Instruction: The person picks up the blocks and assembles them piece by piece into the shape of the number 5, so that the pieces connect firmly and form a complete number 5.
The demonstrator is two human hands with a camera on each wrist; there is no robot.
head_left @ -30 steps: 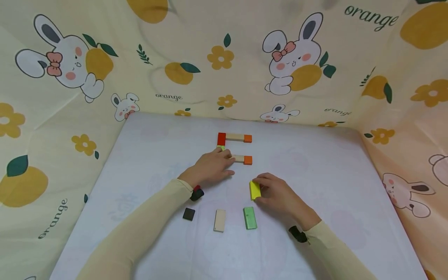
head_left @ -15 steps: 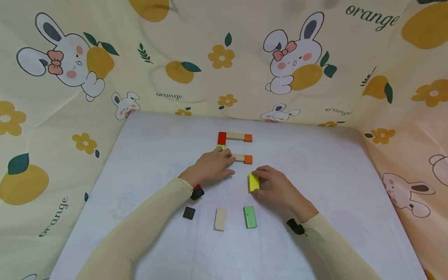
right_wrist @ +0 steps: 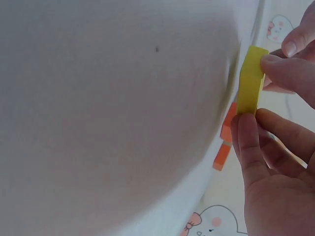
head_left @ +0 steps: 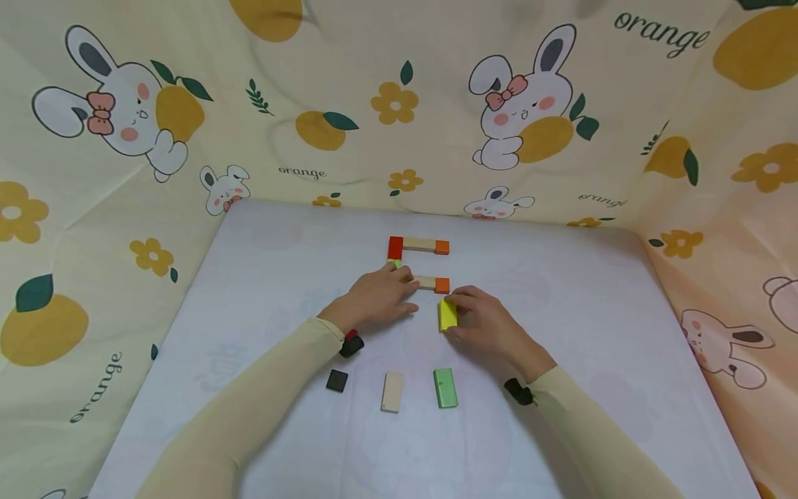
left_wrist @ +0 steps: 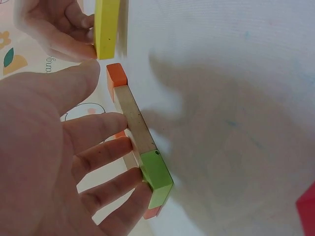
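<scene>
In the head view my right hand [head_left: 489, 327] pinches a yellow block [head_left: 447, 316] between thumb and fingertips, just below the near row's orange cube [head_left: 442, 285]. The right wrist view shows the thumb at one end of the yellow block [right_wrist: 251, 83] and fingers at the other. My left hand [head_left: 376, 296] lies over the left part of the block outline. Its fingers are extended, with fingertips along a wooden plank [left_wrist: 134, 118] and a light-green block [left_wrist: 156, 171] in the left wrist view. A red block [head_left: 395, 247] joins the far wooden plank [head_left: 419, 244], which ends in another orange cube [head_left: 442, 247].
Nearer the person lie a black square block [head_left: 337, 380], a plain wooden block [head_left: 392, 392] and a green block [head_left: 445, 387]. A red piece [head_left: 351, 334] shows partly behind the left wrist. Patterned cloth [head_left: 349, 83] walls the white table [head_left: 561, 291] at back and sides.
My right hand has carried the yellow block away from the person and slightly left, closer to the near row's orange cube. The left hand has stayed in place.
</scene>
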